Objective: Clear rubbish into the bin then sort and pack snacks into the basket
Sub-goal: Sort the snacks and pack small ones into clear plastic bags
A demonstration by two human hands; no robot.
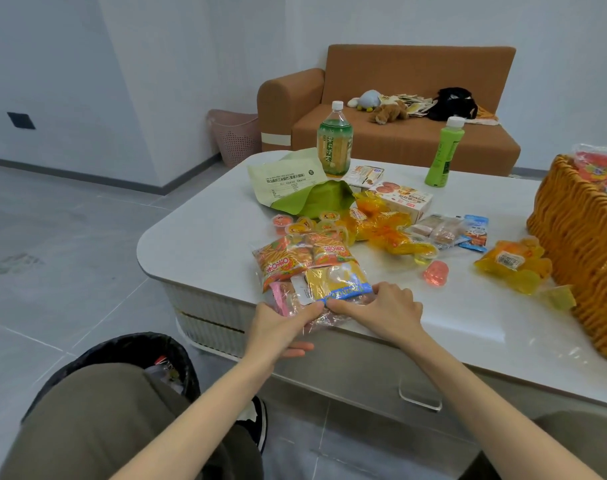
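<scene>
Currently both hands are on the snack bundle at the counter's near edge.
Left hand (281,327) pinches the crinkly clear plastic bag (324,320) between thumb and forefinger, other fingers straight below the glossy white counter (451,306) rim. Right hand (385,306) curls thumb and fingers round the blue sealed end of the flat yellow packet (336,280). Packet's long axis runs away from the person, blue end nearest. Woven wicker basket (579,244) at far right; black-lined bin (135,351) on the floor.
</scene>
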